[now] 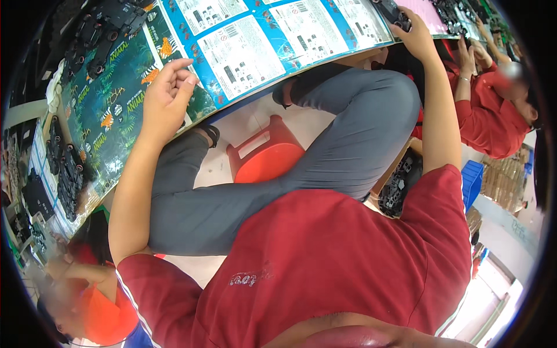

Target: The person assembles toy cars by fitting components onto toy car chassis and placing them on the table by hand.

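Note:
My left hand [165, 98] rests at the near edge of the table over printed sheets, its fingers loosely curled and apart, with nothing visible in them. At the far right of the tabletop, my right hand [416, 36] grips a black toy car chassis [387, 10] with a wheel showing near the fingertips. Part of that chassis is cut off by the picture's edge. Under my hands lie a blue printed sheet [255, 43] with white panels and a green animal-pattern sheet [107, 110].
Black toy car chassis [107, 32] are heaped at the table's far left, and more black parts [69, 174] lie along its left side. A red plastic stool [270, 153] stands under the table. Co-workers in red [487, 116] and orange [107, 313] sit at either side.

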A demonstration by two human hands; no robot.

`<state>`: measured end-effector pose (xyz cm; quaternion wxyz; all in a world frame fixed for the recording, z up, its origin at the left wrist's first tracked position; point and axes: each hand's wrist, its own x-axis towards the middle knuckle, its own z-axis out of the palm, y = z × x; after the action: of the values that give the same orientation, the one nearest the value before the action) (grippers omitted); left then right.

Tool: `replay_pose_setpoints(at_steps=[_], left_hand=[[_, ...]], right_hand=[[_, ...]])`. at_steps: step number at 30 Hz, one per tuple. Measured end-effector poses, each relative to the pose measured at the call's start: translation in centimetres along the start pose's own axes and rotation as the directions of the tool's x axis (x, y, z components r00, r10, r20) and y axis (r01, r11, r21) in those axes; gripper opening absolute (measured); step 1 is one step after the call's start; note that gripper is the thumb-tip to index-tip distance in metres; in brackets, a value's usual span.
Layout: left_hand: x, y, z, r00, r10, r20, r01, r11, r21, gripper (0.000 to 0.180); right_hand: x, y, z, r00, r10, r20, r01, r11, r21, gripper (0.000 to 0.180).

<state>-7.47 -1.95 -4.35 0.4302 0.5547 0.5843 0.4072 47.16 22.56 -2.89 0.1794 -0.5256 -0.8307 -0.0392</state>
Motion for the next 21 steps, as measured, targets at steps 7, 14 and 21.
replay_pose_setpoints(at_steps=[7, 14, 21], left_hand=[[0.0, -0.6, 0.6, 0.999, 0.036, -0.031, -0.036, 0.999, 0.002, 0.026], [-3.1, 1.2, 4.5, 0.99, 0.069, 0.124, -0.061, 0.996, -0.069, 0.037], [-2.4, 2.5, 3.0, 0.994, -0.113, -0.003, 0.073, 0.663, -0.745, 0.039]], right_hand=[[-0.1, -6.1, -0.5, 0.987, 0.162, 0.018, -0.163, 0.982, 0.096, 0.059], [-4.4, -24.7, -1.5, 0.994, 0.003, 0.112, -0.068, 0.808, 0.586, 0.059], [-6.6, -39.7, 2.1, 0.977, -0.161, -0.139, 0.211, 0.673, 0.709, 0.066]])
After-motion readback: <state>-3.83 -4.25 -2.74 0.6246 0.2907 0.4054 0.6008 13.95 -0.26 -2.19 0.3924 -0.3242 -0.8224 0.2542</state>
